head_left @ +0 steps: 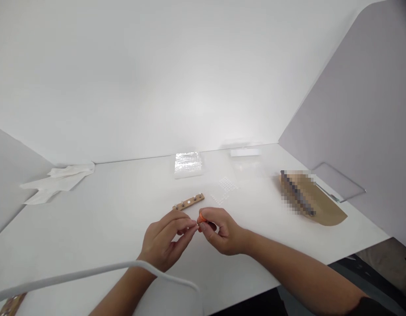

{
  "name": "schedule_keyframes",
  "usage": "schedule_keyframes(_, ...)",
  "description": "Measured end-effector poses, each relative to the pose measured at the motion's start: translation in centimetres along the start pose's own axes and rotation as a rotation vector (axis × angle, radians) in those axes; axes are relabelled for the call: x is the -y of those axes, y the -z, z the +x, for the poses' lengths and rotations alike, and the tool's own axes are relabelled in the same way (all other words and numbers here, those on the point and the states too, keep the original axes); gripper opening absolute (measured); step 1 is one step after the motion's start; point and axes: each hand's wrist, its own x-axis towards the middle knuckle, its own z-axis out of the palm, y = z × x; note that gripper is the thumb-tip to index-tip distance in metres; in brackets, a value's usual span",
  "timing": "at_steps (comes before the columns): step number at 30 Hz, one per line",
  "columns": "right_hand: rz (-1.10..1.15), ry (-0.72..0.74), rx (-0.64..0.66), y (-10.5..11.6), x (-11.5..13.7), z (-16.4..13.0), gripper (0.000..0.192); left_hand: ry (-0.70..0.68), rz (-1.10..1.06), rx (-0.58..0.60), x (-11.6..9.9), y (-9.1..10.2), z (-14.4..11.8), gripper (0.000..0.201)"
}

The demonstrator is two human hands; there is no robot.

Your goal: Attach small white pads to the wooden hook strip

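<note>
Both hands meet mid-table, fingertips pinched together. Right hand (222, 231) closed on a small orange piece (201, 217); left hand (166, 242) fingertips touch it at the same spot, can't tell what else they hold. Wooden strip (188, 202) with metal studs lies just beyond, 12 o'clock. Clear bag (188, 164) further back. Cloth (56, 182) at 10 o'clock, brown sheet (321, 206) at 2 o'clock, white cable (91, 274) at 7.

You've got two hands in view: left hand (166, 241), right hand (221, 232). One small orange piece (202, 218) pinched between them. One wooden strip (189, 202) with five metal studs visible on it. One clear plastic packet (188, 164), one sheet of small clear pads (225, 188), one brown paper envelope (313, 199), one white cloth (60, 181), one white cable (91, 274).
</note>
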Motion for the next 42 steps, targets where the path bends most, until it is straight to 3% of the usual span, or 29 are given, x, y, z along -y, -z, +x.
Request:
schedule_keyframes(4, -0.152, 0.112, -0.075, -0.2, -0.4, 0.3, 0.017, 0.036, -0.023, 0.001, -0.3, -0.3, -0.3, 0.024)
schedule_keyframes(9, -0.429, 0.244, -0.218, -0.7, -1.1, 0.0, 0.018, 0.217, -0.072, -0.046, -1.0, -1.0, -0.7, 0.021)
schedule_keyframes(16, -0.708, 0.219, -0.363, -1.3, -0.5, -0.5, 0.018, 0.281, -0.148, -0.049, -1.2, -1.1, -0.8, 0.023)
schedule_keyframes(21, -0.778, 0.241, -0.327, -1.1, 0.1, -0.3, 0.023, 0.389, -0.182, -0.134, -1.5, -1.5, -0.6, 0.013)
schedule_keyframes(29, -0.757, 0.174, -0.260, -1.3, -0.5, -0.6, 0.024, 0.508, -0.227, -0.141, -2.1, -1.7, -0.3, 0.011)
schedule_keyframes(36, -0.842, 0.241, -0.271, -1.0, 0.3, -0.1, 0.026, 0.568, -0.226, -0.145, -2.8, -1.6, 0.1, 0.012)
schedule_keyframes(42, -0.858, 0.274, -0.254, -0.8, 0.0, -0.2, 0.022, 0.708, -0.295, -0.139, -2.9, -1.5, -0.1, 0.004)
